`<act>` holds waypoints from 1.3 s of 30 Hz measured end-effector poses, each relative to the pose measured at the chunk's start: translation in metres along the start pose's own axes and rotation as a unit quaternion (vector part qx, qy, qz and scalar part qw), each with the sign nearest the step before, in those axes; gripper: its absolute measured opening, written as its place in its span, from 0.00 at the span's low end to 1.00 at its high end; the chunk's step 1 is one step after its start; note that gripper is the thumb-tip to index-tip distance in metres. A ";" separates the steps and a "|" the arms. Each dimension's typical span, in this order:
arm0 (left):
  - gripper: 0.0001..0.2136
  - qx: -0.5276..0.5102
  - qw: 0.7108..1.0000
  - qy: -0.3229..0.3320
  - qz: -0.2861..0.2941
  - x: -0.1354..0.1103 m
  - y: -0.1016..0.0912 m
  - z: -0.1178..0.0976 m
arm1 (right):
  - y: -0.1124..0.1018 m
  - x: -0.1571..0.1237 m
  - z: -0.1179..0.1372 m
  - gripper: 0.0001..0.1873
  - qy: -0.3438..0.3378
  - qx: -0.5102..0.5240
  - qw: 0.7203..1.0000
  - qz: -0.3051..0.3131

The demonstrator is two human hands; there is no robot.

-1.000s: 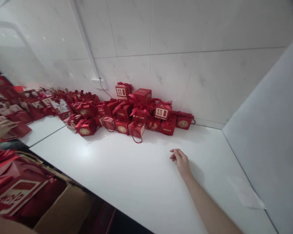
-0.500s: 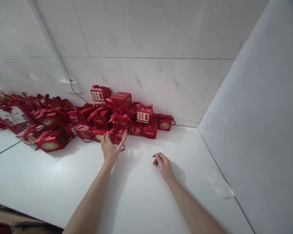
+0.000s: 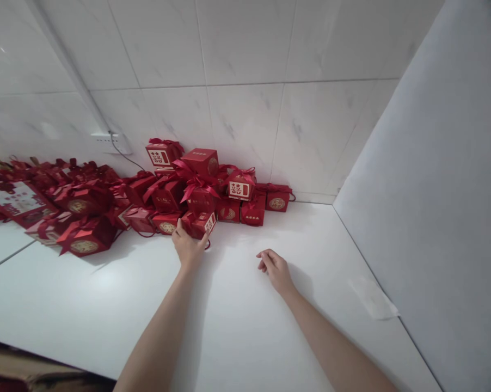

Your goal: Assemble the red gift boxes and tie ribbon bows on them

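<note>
Your left hand (image 3: 188, 247) is at the middle of the frame, reaching to the front row of the stack. Its fingers are spread apart around the near side of a red gift box (image 3: 196, 225), thumb toward the right end and forefinger at the left; you can't tell from this view whether they have a firm hold. That box sits on the white counter (image 3: 237, 326), with a white label on its right end and a red cord handle (image 3: 207, 246) looping out beside your thumb.

Your right hand (image 3: 275, 268) is just right of centre, low over the counter or resting on it, well apart from the boxes. Its fingers are loosely half curled, with nothing visible in them.

Behind your left hand, more red boxes are piled against the tiled wall (image 3: 245, 130). Two carry double-happiness labels: one high at the back (image 3: 159, 157), one farther right (image 3: 240, 188). A box with a round gold emblem (image 3: 277, 200) ends the row on the right. Left of your hand, a faceted red box (image 3: 85, 239) shows another gold emblem and a ribbon.

A socket strip (image 3: 109, 142) with a dark cable is at upper left; a pale panel (image 3: 433, 190) fills the frame's right side.
</note>
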State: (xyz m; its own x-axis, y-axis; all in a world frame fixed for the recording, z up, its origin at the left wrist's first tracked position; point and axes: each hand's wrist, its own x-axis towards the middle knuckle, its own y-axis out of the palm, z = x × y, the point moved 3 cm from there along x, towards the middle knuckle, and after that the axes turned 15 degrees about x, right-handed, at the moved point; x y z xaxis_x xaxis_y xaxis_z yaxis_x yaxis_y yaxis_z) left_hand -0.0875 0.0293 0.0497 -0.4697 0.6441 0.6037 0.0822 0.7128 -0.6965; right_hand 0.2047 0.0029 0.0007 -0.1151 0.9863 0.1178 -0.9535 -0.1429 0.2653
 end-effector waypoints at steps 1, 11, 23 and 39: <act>0.49 -0.012 1.000 0.002 0.005 -0.001 -0.002 0.001 | 0.000 0.000 0.000 0.21 0.000 -0.001 1.000 0.001; 0.48 -0.164 0.974 0.060 0.144 -0.017 -0.012 0.003 | 0.000 -0.001 -0.001 0.22 -0.008 -0.004 1.000 0.002; 0.27 -0.404 0.734 0.142 0.527 -0.059 -0.027 -0.061 | -0.001 -0.003 0.008 0.28 -0.074 0.070 0.995 -0.025; 0.15 -0.343 0.824 0.166 0.420 -0.056 -0.035 -0.074 | -0.018 -0.005 0.014 0.21 -0.110 -0.003 0.982 -0.152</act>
State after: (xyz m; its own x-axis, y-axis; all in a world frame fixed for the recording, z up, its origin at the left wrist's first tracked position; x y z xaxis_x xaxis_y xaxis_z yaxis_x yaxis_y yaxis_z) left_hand 0.0015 -0.0114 0.0691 0.2619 0.9495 0.1729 0.7865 -0.1061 -0.6084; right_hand 0.2267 -0.0004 0.0085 0.2383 0.9417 0.2374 -0.9358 0.1573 0.3155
